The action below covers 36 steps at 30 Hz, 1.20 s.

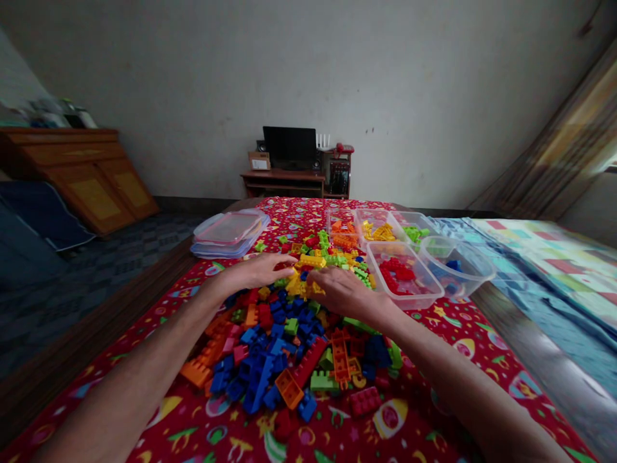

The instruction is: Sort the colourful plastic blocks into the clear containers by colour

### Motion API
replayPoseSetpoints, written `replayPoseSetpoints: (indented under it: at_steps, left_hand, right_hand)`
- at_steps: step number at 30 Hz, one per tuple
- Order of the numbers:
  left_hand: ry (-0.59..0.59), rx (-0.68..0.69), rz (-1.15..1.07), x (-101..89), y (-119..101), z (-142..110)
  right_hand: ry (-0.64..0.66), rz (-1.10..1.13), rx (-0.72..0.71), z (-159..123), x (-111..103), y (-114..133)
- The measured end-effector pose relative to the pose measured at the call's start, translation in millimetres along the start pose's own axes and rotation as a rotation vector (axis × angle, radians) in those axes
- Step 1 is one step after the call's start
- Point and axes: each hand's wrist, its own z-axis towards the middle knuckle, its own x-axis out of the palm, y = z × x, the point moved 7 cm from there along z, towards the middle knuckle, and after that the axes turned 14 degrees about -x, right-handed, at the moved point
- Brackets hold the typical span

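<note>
A heap of plastic building bricks [270, 328] in blue, red, orange, green and yellow covers the middle of the table. At its far part, my left hand [258, 270] reaches in from the left, thumb and fingers apart beside a yellow brick [311, 262]. Facing it, my right hand [342, 287] bends its fingers down onto a cluster of yellow bricks [296, 285]. Its fingertips are partly hidden, and yellow shows against them. The yellow cluster lies between both hands, on top of other bricks.
Clear tubs at the right hold sorted bricks: orange [344, 235], yellow [378, 231], green [415, 235], red [398, 276] and blue [453, 265]. Stacked lids [231, 231] lie at the left. A red patterned cloth [308, 206] covers the table. A bed [544, 270] stands to the right.
</note>
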Motion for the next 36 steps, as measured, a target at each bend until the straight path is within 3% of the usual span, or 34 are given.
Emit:
replayPoseSetpoints:
  at_steps: [3,7,14,19,24,27,31,33,36]
  left_hand:
    - [0.054,0.035,-0.014,6.5,-10,-5]
    - [0.003,0.033,0.003,0.7,-22,-8]
    - [-0.343,0.080,-0.081,-10.2,-28,-5]
    - [-0.246,0.187,-0.131,16.5,-29,6]
    - [-0.263,0.068,-0.156,15.4,-18,11]
    - [-0.223,0.018,-0.234,8.9,-12,11]
    - [-0.080,0.039,-0.362,6.8,-19,7]
    - [-0.064,0.049,-0.387,5.2,-28,1]
    - [-0.092,0.061,-0.387,2.5,-44,-9]
  right_hand:
    - [0.008,0.047,-0.002,0,-1,-6]
    - [-0.017,0.146,0.030,-2,-9,-21]
    - [0.024,0.123,-0.036,-1,-2,-11]
    - [0.081,0.072,-0.047,2,7,3]
    - [0.081,0.188,-0.092,3,1,4]
    - [-0.033,0.312,-0.035,3,-13,-11]
    - [-0.389,0.360,0.232,-6,-38,-47]
    - [-0.502,0.336,0.302,-12,-43,-55]
    - [-0.421,0.318,0.232,-9,-34,-49]
